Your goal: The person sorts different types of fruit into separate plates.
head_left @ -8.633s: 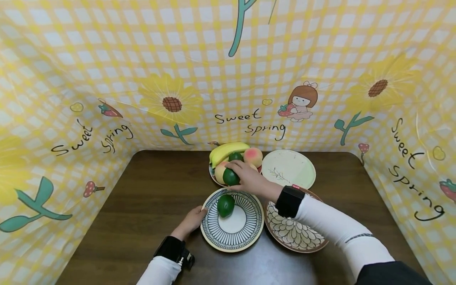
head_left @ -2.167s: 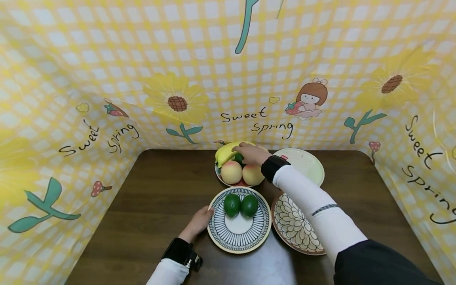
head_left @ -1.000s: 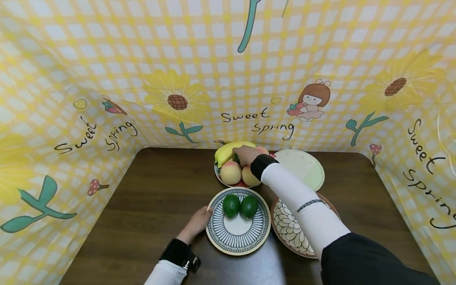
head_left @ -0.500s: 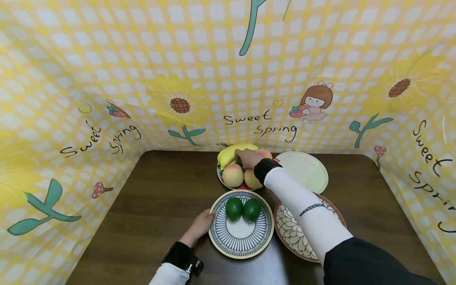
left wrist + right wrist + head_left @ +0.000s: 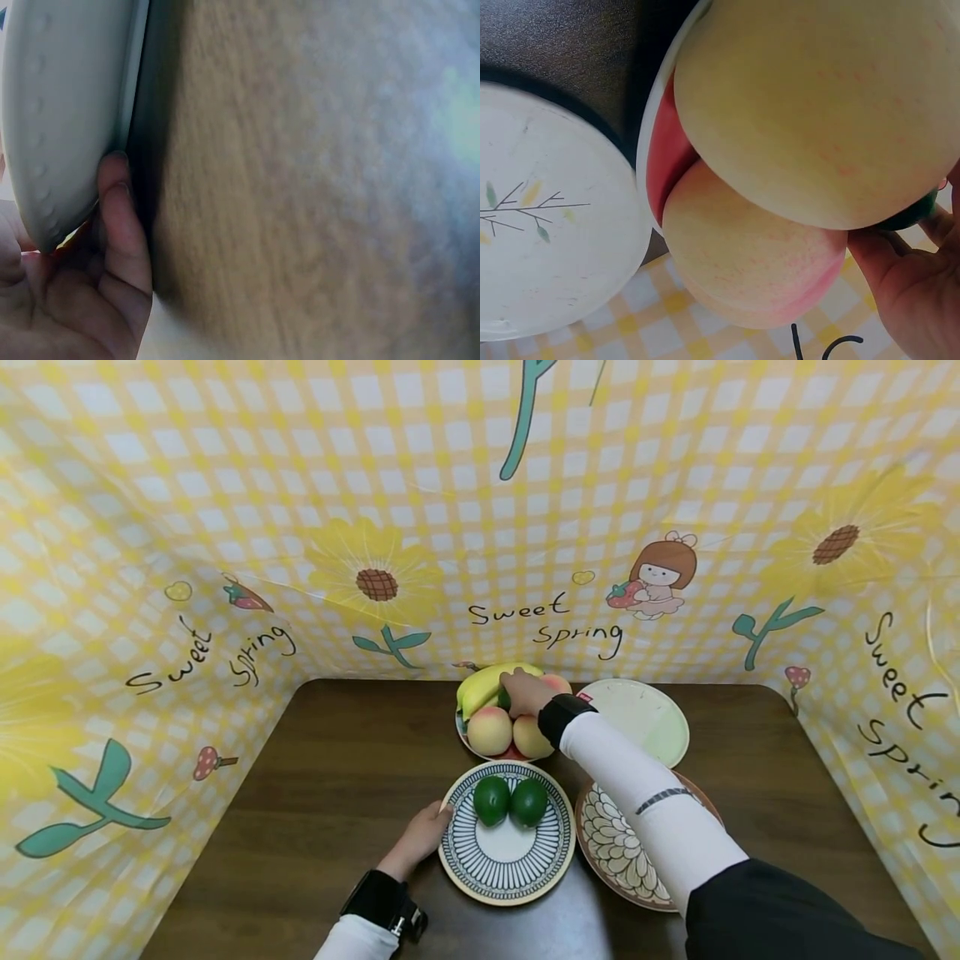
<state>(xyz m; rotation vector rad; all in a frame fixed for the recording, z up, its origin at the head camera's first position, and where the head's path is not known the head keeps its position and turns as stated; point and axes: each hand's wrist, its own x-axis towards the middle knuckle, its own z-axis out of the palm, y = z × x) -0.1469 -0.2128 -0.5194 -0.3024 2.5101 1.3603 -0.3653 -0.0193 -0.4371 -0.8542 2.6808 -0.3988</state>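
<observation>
My left hand (image 5: pixel 420 837) pinches the left rim of a blue-and-white patterned plate (image 5: pixel 508 881), thumb above and fingers curled under its edge in the left wrist view. Two dark green avocados (image 5: pixel 491 800) lie side by side on this plate. Behind it, my right hand (image 5: pixel 527 692) reaches into a fruit-filled plate (image 5: pixel 462 732) and grips another green avocado (image 5: pixel 504 699), mostly hidden by the fingers. Around that hand are yellow bananas (image 5: pixel 477 687) and several peaches (image 5: pixel 490 731). Two peaches fill much of the right wrist view, where the avocado (image 5: pixel 911 215) shows only partly.
A pale green plate (image 5: pixel 648 718) with a twig print stands at the back right. In front of it sits a brown-rimmed petal-patterned plate (image 5: pixel 611 852), partly under my right forearm. Yellow checked cloth (image 5: pixel 420 468) walls the table's back and sides.
Earlier my right hand held an avocado above the patterned plate, where one lay; now two lie there. That hand has moved back into the fruit and closed around another. The left hand stays put.
</observation>
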